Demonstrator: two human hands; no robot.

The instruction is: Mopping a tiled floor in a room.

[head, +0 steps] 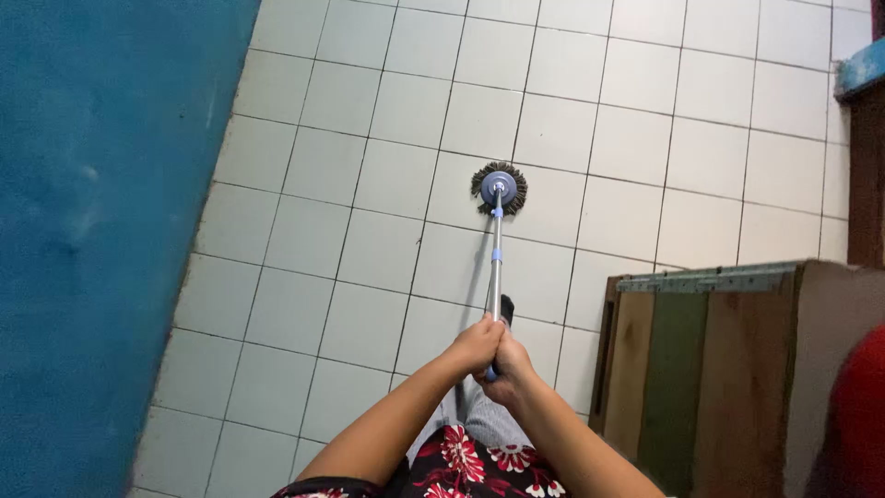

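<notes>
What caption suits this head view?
Both hands, left hand and right hand, grip a metal-handled round grey mop on white floor tiles.

One round grey-fringed spin mop with blue hub and metal pole (499, 187); two bare hands, left hand (473, 344), right hand (510, 366); one brown wooden cabinet (737, 369); one blue painted wall (101, 231).

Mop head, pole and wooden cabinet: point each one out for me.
Mop head (499, 188): head view, on its round blue disc.
Pole (496, 267): head view, mid-shaft, above the hands.
Wooden cabinet (737, 369): head view, on its brown plank front.
</notes>
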